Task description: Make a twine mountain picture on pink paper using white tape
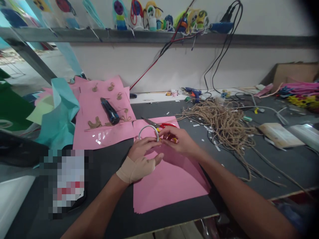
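Observation:
A thin white ring that looks like a roll of tape (149, 126) stands upright above a stack of pink paper sheets (169, 189). My left hand (143, 156), with a beige bandage around the wrist and palm, grips the ring's lower edge. My right hand (178, 139) pinches at the ring's right side; its fingertips partly hide what they hold there. Just behind my hands lie scissors (151, 122) with red and yellow handles, partly covered by my right hand.
Left on pink sheets are a utility knife (110, 111) and several small twine shapes (94, 122). A twine heap (224, 122) lies right, with a blue glue gun (195, 93) behind it. A blurred-out object (68, 181) is near left. Cables (225, 49) hang from the shelf (149, 36).

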Action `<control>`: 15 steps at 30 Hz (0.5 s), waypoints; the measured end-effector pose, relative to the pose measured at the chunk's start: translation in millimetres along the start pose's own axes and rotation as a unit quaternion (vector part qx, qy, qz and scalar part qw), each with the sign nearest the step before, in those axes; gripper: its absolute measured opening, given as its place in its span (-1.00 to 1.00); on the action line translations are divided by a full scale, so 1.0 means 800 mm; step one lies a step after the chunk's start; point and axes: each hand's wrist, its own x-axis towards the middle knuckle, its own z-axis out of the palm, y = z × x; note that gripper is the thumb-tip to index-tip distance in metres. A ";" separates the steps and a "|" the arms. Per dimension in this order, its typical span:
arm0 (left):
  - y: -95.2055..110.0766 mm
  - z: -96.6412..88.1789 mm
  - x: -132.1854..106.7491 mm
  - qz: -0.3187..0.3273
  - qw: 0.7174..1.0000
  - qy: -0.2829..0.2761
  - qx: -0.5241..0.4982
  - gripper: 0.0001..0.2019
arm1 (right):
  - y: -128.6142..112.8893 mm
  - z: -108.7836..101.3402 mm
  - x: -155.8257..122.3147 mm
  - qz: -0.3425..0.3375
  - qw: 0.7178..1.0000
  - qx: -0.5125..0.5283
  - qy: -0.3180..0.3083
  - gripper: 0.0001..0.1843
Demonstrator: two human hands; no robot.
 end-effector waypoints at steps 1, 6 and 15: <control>0.000 0.000 0.000 -0.001 1.000 -0.003 -0.003 -0.73 | 0.001 0.000 0.001 -0.006 1.000 -0.004 0.000 -0.89; 0.000 0.003 -0.001 0.006 1.000 -0.004 -0.010 -0.71 | 0.005 -0.002 0.004 -0.045 0.997 -0.066 0.000 -0.97; -0.001 0.003 -0.003 0.013 0.999 0.020 -0.036 -0.72 | -0.001 0.000 0.000 -0.009 1.000 -0.029 0.001 -0.98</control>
